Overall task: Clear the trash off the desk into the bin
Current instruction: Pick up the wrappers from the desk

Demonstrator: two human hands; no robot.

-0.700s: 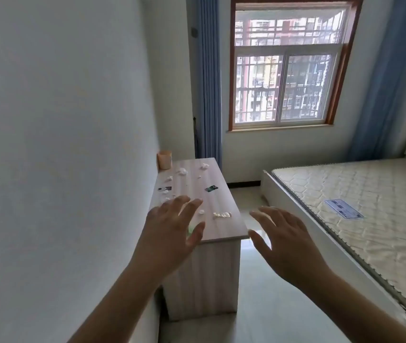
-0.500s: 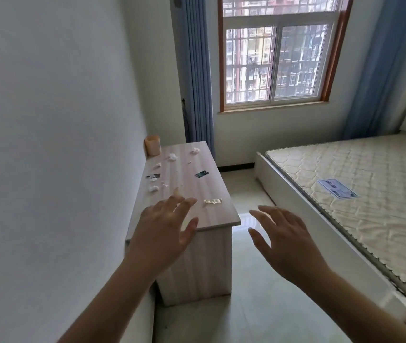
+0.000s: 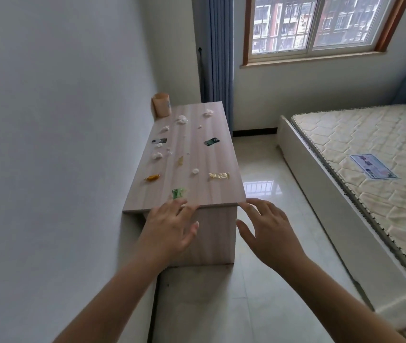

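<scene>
A light wooden desk (image 3: 211, 189) stands against the left wall, strewn with trash. A green wrapper (image 3: 178, 193) lies nearest me, a gold wrapper (image 3: 219, 176) to its right, an orange wrapper (image 3: 152, 178) to its left. Further back lie several white paper balls, such as a paper ball (image 3: 181, 119), and a dark green packet (image 3: 211, 141). A small orange bin (image 3: 161, 104) sits at the desk's far left corner. My left hand (image 3: 169, 225) is open, fingertips just short of the green wrapper. My right hand (image 3: 267, 230) is open beside the desk's near right corner.
A bed with a bare quilted mattress (image 3: 375, 169) fills the right side. A strip of glossy tiled floor (image 3: 258, 174) runs between desk and bed. The window (image 3: 313, 26) and blue curtains (image 3: 218, 48) are at the far wall.
The view has come closer to the desk and tilted down. Both open hands have moved forward to the desk's near edge, and more wrappers show on the near part.
</scene>
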